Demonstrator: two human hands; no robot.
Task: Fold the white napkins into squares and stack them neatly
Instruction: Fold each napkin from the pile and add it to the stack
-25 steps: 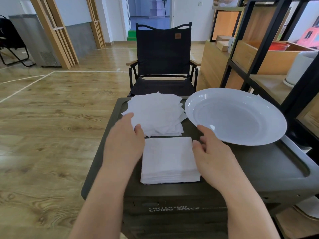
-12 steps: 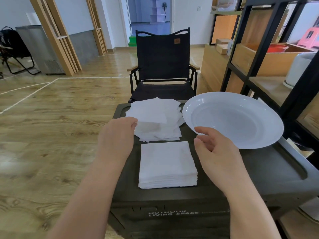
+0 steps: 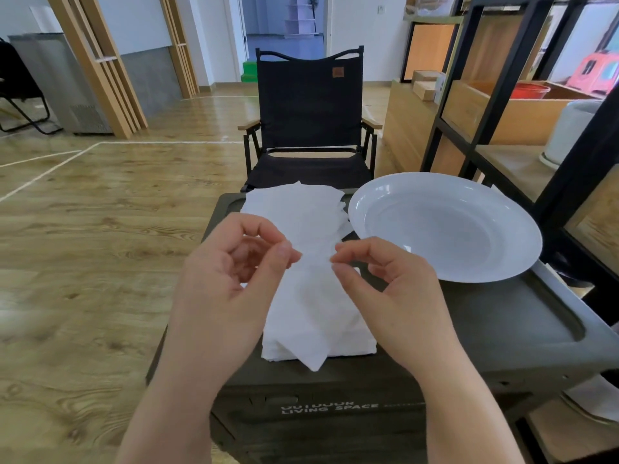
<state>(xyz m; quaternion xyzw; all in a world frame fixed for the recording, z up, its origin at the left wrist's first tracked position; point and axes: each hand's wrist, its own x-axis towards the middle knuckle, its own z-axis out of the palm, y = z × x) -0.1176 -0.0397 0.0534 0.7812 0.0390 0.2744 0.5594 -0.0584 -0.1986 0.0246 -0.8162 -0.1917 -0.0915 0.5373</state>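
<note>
A single white napkin [image 3: 310, 316] hangs in the air above the dark box top, one corner pointing down. My left hand [image 3: 231, 279] pinches its upper edge on the left between thumb and forefinger. My right hand [image 3: 385, 289] pinches the same edge on the right. Under the hanging napkin lies the neat stack of folded napkins [image 3: 355, 339], partly hidden. Farther back sits a loose pile of unfolded napkins [image 3: 301, 205].
A large white plate [image 3: 445, 226] lies on the right of the dark green storage box [image 3: 502, 316]. A black folding chair [image 3: 308, 122] stands just behind the box. Black-framed wooden shelves [image 3: 502, 78] run along the right side. Wooden floor lies to the left.
My left hand took a napkin from the loose pile and lifted it toward me. My right hand rose from beside the stack and now pinches the same napkin.
</note>
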